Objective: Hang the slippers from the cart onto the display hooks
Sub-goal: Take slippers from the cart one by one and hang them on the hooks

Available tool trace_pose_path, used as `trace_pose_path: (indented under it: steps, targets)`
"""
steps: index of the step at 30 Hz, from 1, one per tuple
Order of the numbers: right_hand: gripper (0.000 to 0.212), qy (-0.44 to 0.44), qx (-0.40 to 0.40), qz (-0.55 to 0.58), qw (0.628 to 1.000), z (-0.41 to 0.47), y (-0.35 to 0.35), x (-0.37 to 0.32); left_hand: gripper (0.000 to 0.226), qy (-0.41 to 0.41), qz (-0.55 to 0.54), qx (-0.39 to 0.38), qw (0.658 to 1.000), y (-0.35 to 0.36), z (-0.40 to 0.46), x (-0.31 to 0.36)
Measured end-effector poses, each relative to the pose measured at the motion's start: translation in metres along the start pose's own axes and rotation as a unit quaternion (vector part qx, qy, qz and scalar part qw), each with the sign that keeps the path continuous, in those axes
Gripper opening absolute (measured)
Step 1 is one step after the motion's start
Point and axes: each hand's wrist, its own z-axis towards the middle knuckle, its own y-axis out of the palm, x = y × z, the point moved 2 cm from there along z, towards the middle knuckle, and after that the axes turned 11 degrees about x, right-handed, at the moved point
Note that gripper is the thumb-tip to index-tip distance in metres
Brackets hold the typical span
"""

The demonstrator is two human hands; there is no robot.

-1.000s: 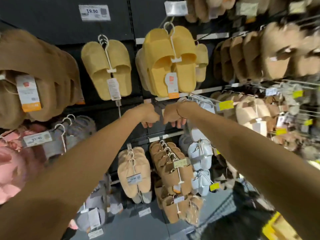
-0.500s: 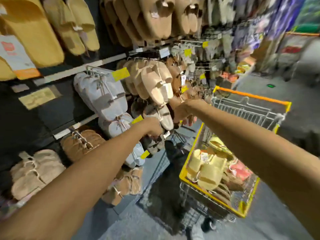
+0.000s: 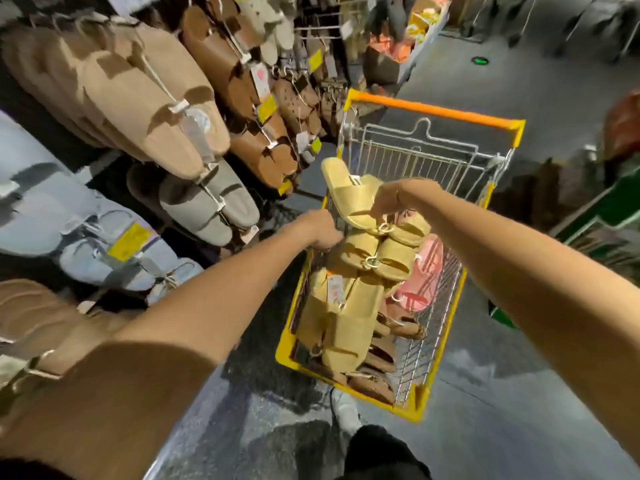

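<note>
Your right hand point(image 3: 388, 199) pinches a yellow pair point(image 3: 349, 195) of slippers, lifted above the cart point(image 3: 433, 114). Its toes point up-left toward the rack point(image 3: 194, 109), and its lower end hangs just over the heap point(image 3: 353, 306) of yellow pairs still in the basket. Your left hand point(image 3: 320, 230) is at the cart's left rim; its fingers are curled under, but you cannot tell whether they hold anything. The rack's hanging slippers crowd close along the cart's left side, leaving a narrow gap there. Pink slippers point(image 3: 420, 282) lie against the right wire wall. Open grey floor point(image 3: 502, 341) runs to the right of the cart and ahead of its orange bar.
</note>
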Motion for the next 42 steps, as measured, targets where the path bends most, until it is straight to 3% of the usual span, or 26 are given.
trace_pose_path:
  steps: [2, 6, 9, 12, 15, 18, 20, 26, 32, 34, 38, 42]
  targets:
    - [0.019, 0.032, -0.010, 0.036, 0.999, 0.014, 0.009, 0.019, 0.033, 0.005, -0.001, -0.015, 1.000, 0.015, 0.025, 0.009]
    - [0.033, 0.018, 0.001, 0.064, 0.998, 0.050, 0.038, 0.044, 0.037, 0.004, -0.009, -0.042, 0.999, 0.045, 0.063, 0.016]
    - [0.012, 0.051, -0.024, 0.112, 0.992, 0.076, 0.064, 0.059, 0.037, -0.006, -0.022, -0.071, 0.997, 0.063, 0.084, 0.020]
    - [0.039, 0.063, -0.019, 0.146, 0.987, 0.047, 0.052, 0.051, 0.035, -0.010, -0.032, -0.071, 0.997, 0.079, 0.101, 0.026]
    - [0.039, 0.028, -0.031, 0.063, 0.997, 0.035, 0.058, 0.033, 0.027, -0.018, -0.041, -0.056, 0.997, 0.091, 0.108, 0.025]
    - [0.013, 0.032, 0.066, 0.036, 0.997, 0.076, 0.103, 0.035, 0.029, -0.035, -0.062, -0.052, 0.996, 0.100, 0.110, 0.022]
    - [0.014, 0.054, 0.090, 0.080, 0.991, 0.089, 0.114, 0.043, 0.030, -0.035, -0.065, -0.049, 0.996, 0.104, 0.107, 0.022]
    - [0.023, 0.053, 0.138, 0.087, 0.985, 0.054, 0.080, 0.076, 0.032, -0.031, -0.063, -0.015, 0.997, 0.100, 0.103, 0.030]
    - [0.022, 0.024, 0.147, 0.121, 0.981, 0.009, 0.027, 0.104, 0.028, -0.049, -0.148, 0.055, 0.986, 0.088, 0.090, 0.049]
    - [0.029, 0.017, 0.160, 0.114, 0.980, -0.005, 0.010, 0.103, 0.029, -0.035, -0.172, 0.036, 0.984, 0.085, 0.080, 0.057]
    - [0.024, 0.018, 0.167, 0.139, 0.976, -0.040, -0.024, 0.081, 0.025, 0.048, -0.141, -0.032, 0.988, 0.069, 0.051, 0.067]
    - [0.018, 0.034, 0.197, 0.203, 0.959, -0.082, -0.056, 0.040, 0.050, 0.048, -0.178, -0.012, 0.983, 0.031, 0.001, 0.057]
